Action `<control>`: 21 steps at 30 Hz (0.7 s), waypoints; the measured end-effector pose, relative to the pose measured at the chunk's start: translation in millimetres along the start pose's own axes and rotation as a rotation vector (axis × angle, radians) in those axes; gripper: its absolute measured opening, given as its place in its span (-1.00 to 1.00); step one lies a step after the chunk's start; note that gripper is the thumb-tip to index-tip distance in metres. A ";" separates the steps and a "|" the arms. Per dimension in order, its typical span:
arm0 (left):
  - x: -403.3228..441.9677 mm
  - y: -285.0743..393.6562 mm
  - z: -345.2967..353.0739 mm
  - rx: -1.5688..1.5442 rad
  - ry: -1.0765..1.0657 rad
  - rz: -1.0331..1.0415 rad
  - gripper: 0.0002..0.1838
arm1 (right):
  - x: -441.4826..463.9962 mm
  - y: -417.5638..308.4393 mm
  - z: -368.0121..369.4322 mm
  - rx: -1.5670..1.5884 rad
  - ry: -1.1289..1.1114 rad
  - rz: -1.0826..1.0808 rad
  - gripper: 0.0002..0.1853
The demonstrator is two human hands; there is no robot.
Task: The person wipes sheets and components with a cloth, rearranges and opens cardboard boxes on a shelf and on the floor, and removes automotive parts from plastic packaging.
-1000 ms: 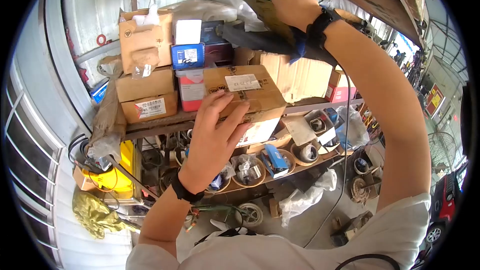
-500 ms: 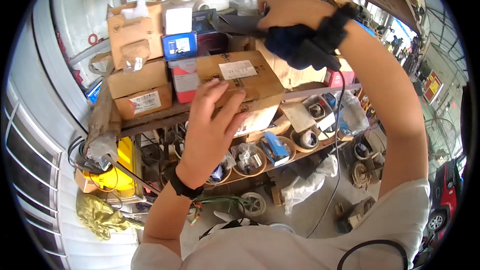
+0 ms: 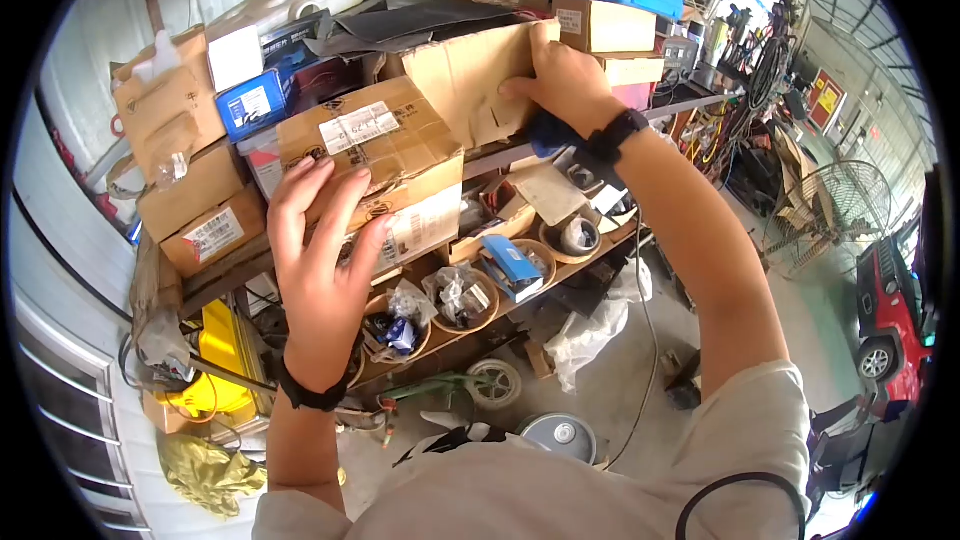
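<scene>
a person's left hand (image 3: 325, 290) lies with fingers spread on the near edge of a taped carton (image 3: 425, 162), which sits on a shelf (image 3: 497, 154). the right hand (image 3: 570, 85) is at the upper right corner of a plain box (image 3: 450, 80) beside the carton, thumb against its front; the fingertips are partly hidden, so i cannot tell how firmly it grips.

A barred window (image 3: 70, 430) adjoins a pale, seemingly metal wall (image 3: 140, 470).
</scene>
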State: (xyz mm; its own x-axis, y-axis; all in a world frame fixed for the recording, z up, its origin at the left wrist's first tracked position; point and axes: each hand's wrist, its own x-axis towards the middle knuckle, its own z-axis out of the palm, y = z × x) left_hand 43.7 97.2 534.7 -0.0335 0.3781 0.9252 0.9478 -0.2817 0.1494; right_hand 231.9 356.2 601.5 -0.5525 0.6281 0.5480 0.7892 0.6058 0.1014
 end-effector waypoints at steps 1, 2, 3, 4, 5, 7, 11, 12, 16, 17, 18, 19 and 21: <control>0.4 -0.4 0.3 0.008 -0.001 -0.002 -0.60 | 3.2 2.8 -1.7 0.008 0.006 -0.003 -0.08; -1.5 0.5 -1.1 0.019 -0.004 -0.013 -0.60 | 6.2 4.5 -1.2 0.019 0.006 -0.013 -0.06; -2.2 -0.5 -0.3 0.024 0.008 -0.003 -0.59 | 11.0 6.8 3.8 0.011 0.001 0.021 -0.03; -0.9 -0.1 0.5 0.025 0.001 0.001 -0.59 | 13.0 7.8 -0.8 0.010 -0.030 0.023 -0.03; 0.6 1.0 0.9 0.027 -0.007 0.006 -0.59 | 16.4 19.2 5.2 0.027 -0.006 0.043 -0.02; -2.8 1.3 -4.2 0.028 -0.007 0.001 -0.58 | 18.8 8.9 3.2 -0.009 0.044 0.088 0.02; -4.1 0.9 -2.4 0.012 0.008 0.016 -0.56 | 17.2 -2.5 -12.7 -0.199 0.177 -0.139 -0.08; -3.2 1.5 -2.9 0.017 0.005 0.009 -0.56 | 24.7 5.7 -10.5 -0.115 0.144 -0.198 -0.12; -0.9 1.9 -2.3 0.036 -0.017 -0.012 -0.55 | 41.4 27.9 -9.7 0.059 0.083 -0.263 -0.23; 0.2 4.1 -3.7 0.050 -0.033 -0.025 -0.54 | 39.6 23.1 -12.3 0.041 0.049 -0.219 -0.23; 0.8 6.4 -5.9 0.062 -0.054 -0.036 -0.53 | 34.3 17.2 -15.8 0.026 0.013 -0.171 -0.22; 2.1 8.2 -8.6 0.082 -0.079 -0.035 -0.51 | 27.1 14.1 -19.5 0.006 -0.034 -0.115 -0.21; -0.2 6.9 -8.8 0.086 -0.098 -0.034 -0.48 | 7.8 16.3 -3.1 -0.023 0.077 -0.042 -0.22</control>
State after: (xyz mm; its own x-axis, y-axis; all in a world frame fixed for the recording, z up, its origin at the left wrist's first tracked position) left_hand 47.4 87.5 538.6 -0.0387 0.4715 0.8810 0.9705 -0.1923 0.1455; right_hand 241.3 369.6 610.0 -0.5634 0.5629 0.6047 0.7723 0.6188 0.1436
